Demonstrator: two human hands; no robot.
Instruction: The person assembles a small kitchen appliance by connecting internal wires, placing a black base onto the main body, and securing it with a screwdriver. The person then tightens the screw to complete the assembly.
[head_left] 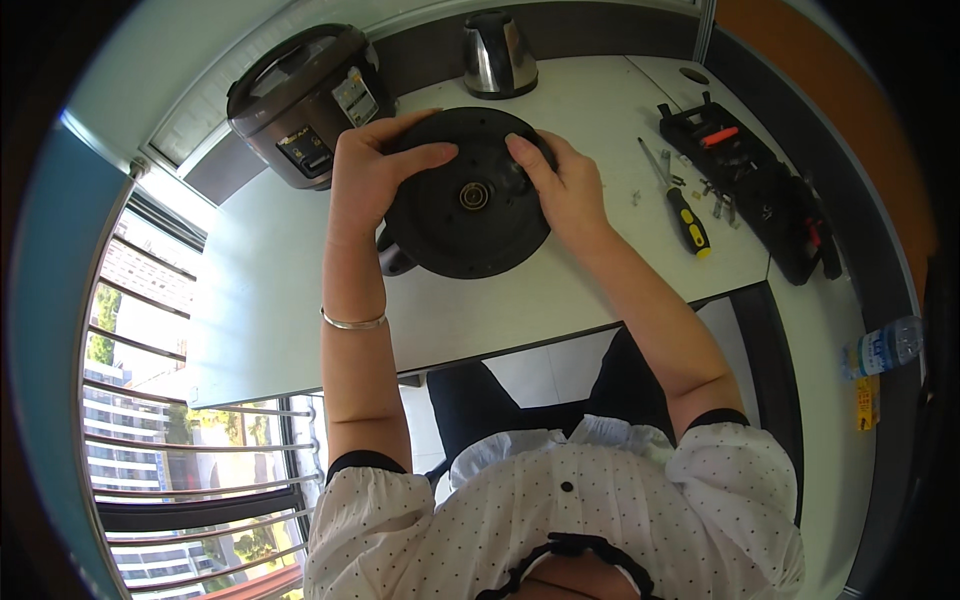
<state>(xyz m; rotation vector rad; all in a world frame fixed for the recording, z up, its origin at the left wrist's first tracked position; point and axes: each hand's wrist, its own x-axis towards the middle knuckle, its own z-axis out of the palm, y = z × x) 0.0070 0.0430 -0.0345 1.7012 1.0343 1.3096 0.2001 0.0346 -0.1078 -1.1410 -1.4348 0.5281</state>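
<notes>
Between my two hands is a black electric kettle (470, 240), turned so its round underside faces me. A ring-shaped metal connector sits in the middle of that underside, and the black handle sticks out at the lower left. My left hand (378, 165) grips the left rim with the thumb laid across the base. On the right rim, my right hand (568, 185) holds on with its thumb pressed near the upper edge. The other fingers of both hands are mostly hidden behind the kettle.
A brown multicooker (310, 105) stands back left, near a silver kettle-shaped vessel (497, 60). To the right lie a yellow-and-black screwdriver (688, 222), small metal pieces (722, 205) and an open black tool case (765, 190). Farther right are a plastic bottle (885, 348) and a yellow packet (867, 403).
</notes>
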